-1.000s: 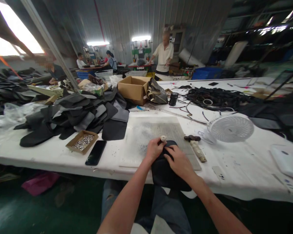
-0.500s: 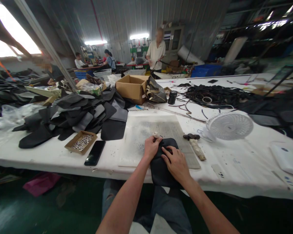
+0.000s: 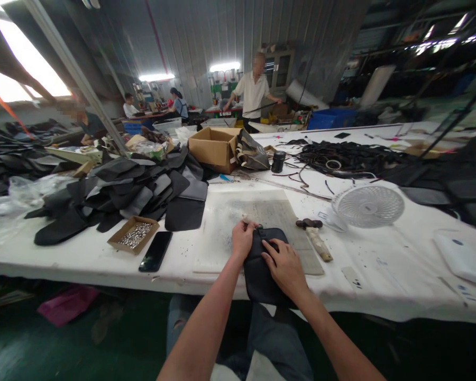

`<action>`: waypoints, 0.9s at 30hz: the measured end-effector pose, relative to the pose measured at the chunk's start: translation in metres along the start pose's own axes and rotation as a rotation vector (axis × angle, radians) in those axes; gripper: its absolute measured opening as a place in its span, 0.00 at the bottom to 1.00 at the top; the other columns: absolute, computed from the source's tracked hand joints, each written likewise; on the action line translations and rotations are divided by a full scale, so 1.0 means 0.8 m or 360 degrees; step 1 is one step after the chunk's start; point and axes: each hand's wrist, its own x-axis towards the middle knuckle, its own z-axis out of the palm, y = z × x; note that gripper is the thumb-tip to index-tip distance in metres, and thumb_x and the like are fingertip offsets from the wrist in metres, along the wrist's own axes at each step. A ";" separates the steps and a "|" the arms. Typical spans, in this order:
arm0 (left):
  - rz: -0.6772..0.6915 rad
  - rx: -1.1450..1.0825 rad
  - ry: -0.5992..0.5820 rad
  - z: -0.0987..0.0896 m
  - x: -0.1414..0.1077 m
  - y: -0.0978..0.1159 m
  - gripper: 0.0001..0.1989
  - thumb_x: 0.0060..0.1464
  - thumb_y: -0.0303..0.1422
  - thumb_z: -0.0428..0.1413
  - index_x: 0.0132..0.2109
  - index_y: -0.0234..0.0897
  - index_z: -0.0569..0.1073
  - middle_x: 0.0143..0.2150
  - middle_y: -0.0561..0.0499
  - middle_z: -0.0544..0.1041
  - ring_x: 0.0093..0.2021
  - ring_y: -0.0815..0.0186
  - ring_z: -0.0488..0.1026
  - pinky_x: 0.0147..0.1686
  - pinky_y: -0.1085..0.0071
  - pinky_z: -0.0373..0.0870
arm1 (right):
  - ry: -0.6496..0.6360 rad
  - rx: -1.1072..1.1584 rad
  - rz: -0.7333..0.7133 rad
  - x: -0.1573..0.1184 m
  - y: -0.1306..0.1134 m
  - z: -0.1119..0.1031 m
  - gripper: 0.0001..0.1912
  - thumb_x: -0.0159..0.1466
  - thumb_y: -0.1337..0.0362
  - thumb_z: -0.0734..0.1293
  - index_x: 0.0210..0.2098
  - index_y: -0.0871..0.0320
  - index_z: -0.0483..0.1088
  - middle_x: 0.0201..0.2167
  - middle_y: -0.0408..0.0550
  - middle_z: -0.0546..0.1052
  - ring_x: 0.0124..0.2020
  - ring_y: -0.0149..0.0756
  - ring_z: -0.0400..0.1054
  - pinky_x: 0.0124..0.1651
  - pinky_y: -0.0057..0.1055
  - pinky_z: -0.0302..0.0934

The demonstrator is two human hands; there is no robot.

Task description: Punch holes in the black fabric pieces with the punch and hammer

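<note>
A black, round-cornered padded piece [image 3: 264,275] lies partly on the pale work board [image 3: 218,248] and reaches past the table's front edge toward my lap. At its upper left corner, my left hand [image 3: 243,241] is closed in a pinch. A small pale bit shows above those fingertips, but I cannot make out what they grip. My right hand [image 3: 285,264] rests on the black piece with its fingers spread, pressing lightly on the upper part. To the right lies a hammer [image 3: 316,241] with a dark head and a pale wrapped handle.
Left of the board are a phone [image 3: 155,252], a small carton of shiny metal bits [image 3: 135,235] and a heap of black-grey pieces [image 3: 115,190]. A white fan [image 3: 368,207] stands right. Behind are a cardboard box [image 3: 212,148], a black jar [image 3: 278,162] and black straps [image 3: 341,159]. Several co-workers sit or stand beyond.
My left fingers have shifted slightly at the black piece's corner; my right hand stays nearly in place. The standing co-worker's arms have spread apart. The view has tilted slightly.
</note>
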 end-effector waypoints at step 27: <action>-0.0123 0.0297 -0.0062 -0.015 0.028 -0.010 0.37 0.56 0.68 0.59 0.46 0.37 0.88 0.48 0.38 0.90 0.54 0.42 0.84 0.59 0.52 0.76 | 0.0434 0.0971 0.0823 0.025 0.069 -0.111 0.22 0.77 0.48 0.65 0.58 0.55 0.78 0.54 0.56 0.86 0.55 0.51 0.81 0.61 0.45 0.74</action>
